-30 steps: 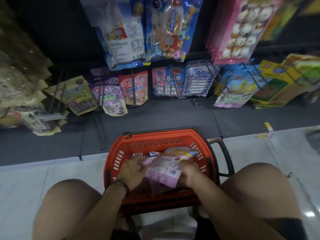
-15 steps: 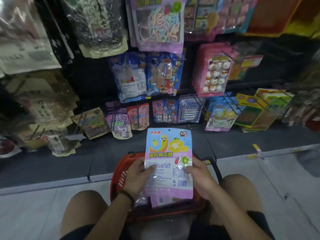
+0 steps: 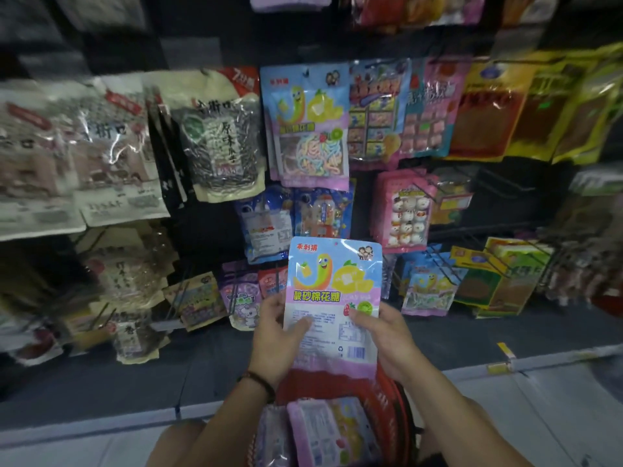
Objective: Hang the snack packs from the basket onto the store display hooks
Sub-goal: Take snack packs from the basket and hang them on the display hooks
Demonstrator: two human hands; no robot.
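Snack pack [image 3: 333,298] held upright by left hand [image 3: 278,335] and right hand [image 3: 387,335].

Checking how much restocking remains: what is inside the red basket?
Pink-purple snack packs lie in the red basket, at least two side by side. Whatever lies beneath them is hidden, and the held pack covers the basket's far part.

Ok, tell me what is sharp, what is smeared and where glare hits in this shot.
Head view, centre: the held snack pack is sharp, print legible, between the left hand and right hand. Head view, edges: the far-left bags smear into blur. Head view, upper middle: glare streaks the seed bag. Overall dim, and the floor edge bows with the wide lens.
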